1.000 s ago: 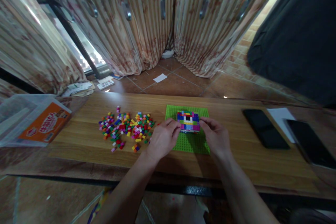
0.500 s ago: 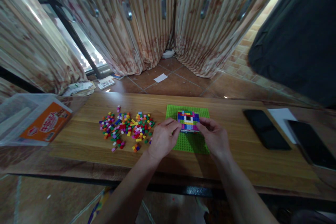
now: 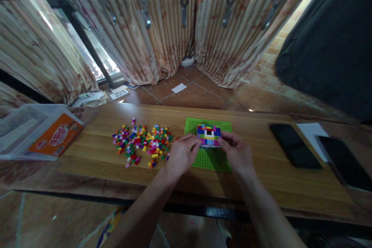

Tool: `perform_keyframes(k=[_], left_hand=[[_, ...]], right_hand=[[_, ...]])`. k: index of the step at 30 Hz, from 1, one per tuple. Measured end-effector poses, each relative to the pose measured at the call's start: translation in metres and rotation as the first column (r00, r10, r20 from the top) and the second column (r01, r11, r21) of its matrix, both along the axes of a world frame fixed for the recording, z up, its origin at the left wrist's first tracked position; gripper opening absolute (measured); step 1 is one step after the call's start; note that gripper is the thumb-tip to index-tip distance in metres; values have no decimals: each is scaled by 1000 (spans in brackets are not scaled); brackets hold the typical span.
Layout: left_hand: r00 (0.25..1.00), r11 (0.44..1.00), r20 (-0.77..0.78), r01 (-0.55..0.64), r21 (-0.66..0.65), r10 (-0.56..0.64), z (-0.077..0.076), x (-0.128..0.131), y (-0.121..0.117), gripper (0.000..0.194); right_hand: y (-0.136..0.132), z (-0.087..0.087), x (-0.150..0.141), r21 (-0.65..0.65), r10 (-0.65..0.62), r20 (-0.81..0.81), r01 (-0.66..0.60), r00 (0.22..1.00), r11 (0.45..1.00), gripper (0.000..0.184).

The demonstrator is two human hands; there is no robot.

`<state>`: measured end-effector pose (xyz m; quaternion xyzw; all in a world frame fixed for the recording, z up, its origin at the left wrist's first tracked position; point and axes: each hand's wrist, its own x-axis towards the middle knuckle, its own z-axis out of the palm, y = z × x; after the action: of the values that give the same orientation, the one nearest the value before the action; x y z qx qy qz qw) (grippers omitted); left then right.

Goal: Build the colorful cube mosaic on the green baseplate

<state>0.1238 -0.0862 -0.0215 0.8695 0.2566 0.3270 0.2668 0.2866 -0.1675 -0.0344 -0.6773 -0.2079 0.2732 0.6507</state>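
Colourful brick block [image 3: 209,139] between both hands [image 3: 182,155], over the green baseplate [image 3: 205,161]

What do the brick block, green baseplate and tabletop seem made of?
Brick block: probably hard plastic, smooth-looking; evenly coloured, square-edged pieces. Green baseplate: likely moulded plastic, finish unclear; regular stud rows. Tabletop: wood or laminate, light sheen; grain and pale reflection show.

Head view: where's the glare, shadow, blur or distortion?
Head view throughout: glare on the wooden board along its far left edge; window partly blown out; shadow on the green baseplate, near half; loose bricks soft, studs unclear; rightmost phone looks stretched.
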Motion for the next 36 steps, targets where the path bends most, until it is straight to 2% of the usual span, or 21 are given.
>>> perform_keyframes(k=[3, 6, 8, 11, 15, 18, 20, 22, 28, 30, 34, 36], left_hand=[[1000, 1000, 20, 22, -16, -21, 3, -2, 1, 16], [997, 998, 76, -30, -49, 34, 10, -9, 8, 16], [992, 993, 80, -91, -74, 97, 15, -19, 18, 17], [990, 982, -2, -139, -129, 140, 23, -41, 39, 16], [981, 955, -189, -102, -277, 50, 30, -77, 61, 16], [959, 898, -281, -98, -429, -29, 33, -100, 68, 16], [947, 869, -316, -115, -482, -50, 34, -109, 69, 15], [935, 863, -349, -119, -491, -69, 35, -112, 67, 17], [899, 899, -408, -38, -437, -160, 33, -107, 63, 23], [911, 905, -397, -72, -419, -112, 34, -111, 67, 22], [916, 904, -377, -272, -331, 137, 38, -136, 82, 18], [901, 893, -380, -335, -301, 210, 39, -150, 87, 16]], right_hand=[[-1, 0, 1, -17, 2, 7, -2, 1000, 1000, 43], [-2, 1, 3, -38, 5, 30, -4, 1000, 999, 42], [-3, 2, 3, -51, 13, 43, -11, 999, 999, 42], [-4, 3, 2, -63, 30, 57, -27, 998, 998, 43], [-5, 3, 2, -76, 20, 64, -15, 998, 997, 42], [-6, 1, 4, -83, 15, 71, -9, 997, 997, 43], [-6, -2, 6, -86, 21, 78, -14, 997, 996, 43], [-6, -4, 8, -97, 30, 85, -22, 996, 995, 44], [-5, -3, 9, -122, 35, 78, -25, 996, 992, 47], [-5, -2, 8, -127, 29, 64, -21, 998, 992, 48], [-7, -3, 11, -158, 46, 65, -36, 997, 987, 44], [-9, -5, 13, -151, 73, 115, -55, 991, 987, 40]])
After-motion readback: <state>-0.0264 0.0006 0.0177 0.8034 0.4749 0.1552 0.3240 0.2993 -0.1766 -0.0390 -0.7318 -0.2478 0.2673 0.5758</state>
